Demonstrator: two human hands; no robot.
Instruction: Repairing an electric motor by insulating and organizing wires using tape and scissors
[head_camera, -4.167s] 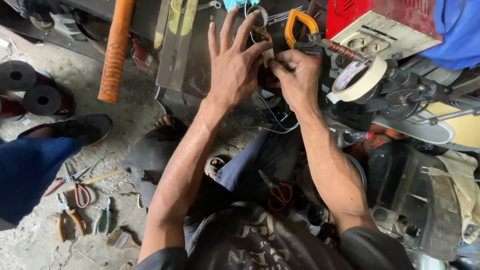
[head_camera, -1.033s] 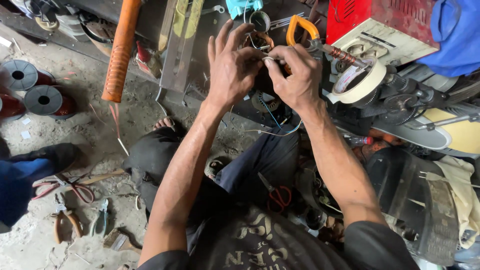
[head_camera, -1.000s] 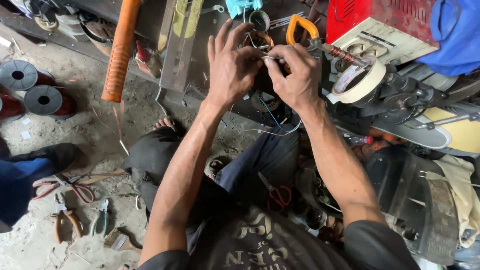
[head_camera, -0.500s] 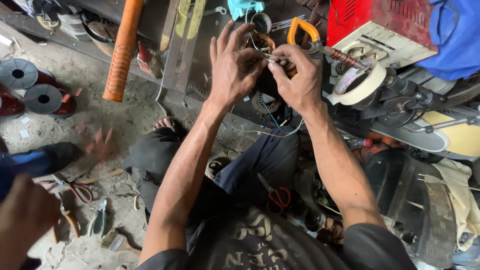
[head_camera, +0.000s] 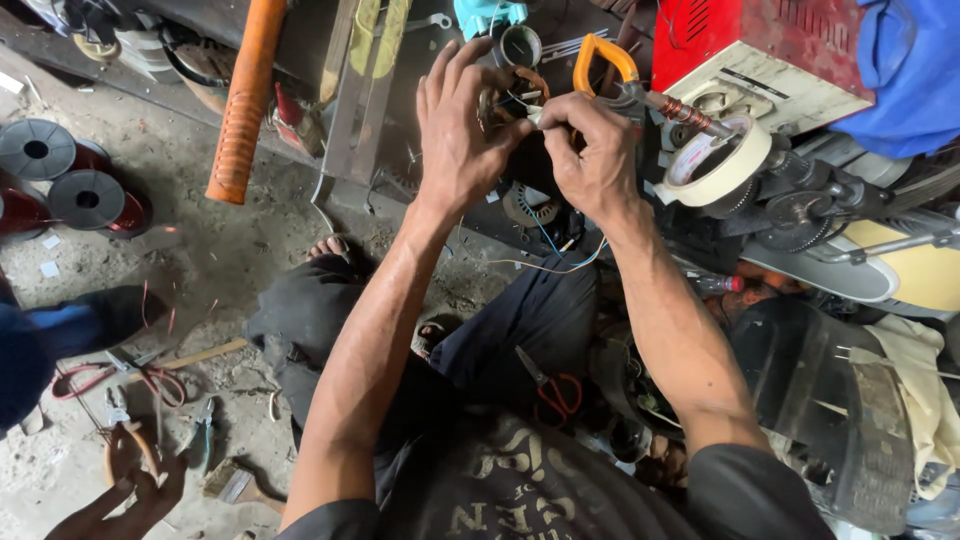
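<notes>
While both hands stay up at the small wound coil (head_camera: 508, 92), left hand (head_camera: 462, 140) cups it, right hand (head_camera: 590, 150) pinches a thin wire; another person's hand (head_camera: 135, 480) has reached the floor pliers (head_camera: 125, 445).

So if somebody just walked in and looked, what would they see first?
Probably the two hands up at the top middle: the left hand and right hand are pressed close together, pinching a small part with thin wires. Right beside them sit a roll of pale tape and a red box. Over on the left, a bright orange tube leans above the dusty floor, near dark wire spools.
</notes>
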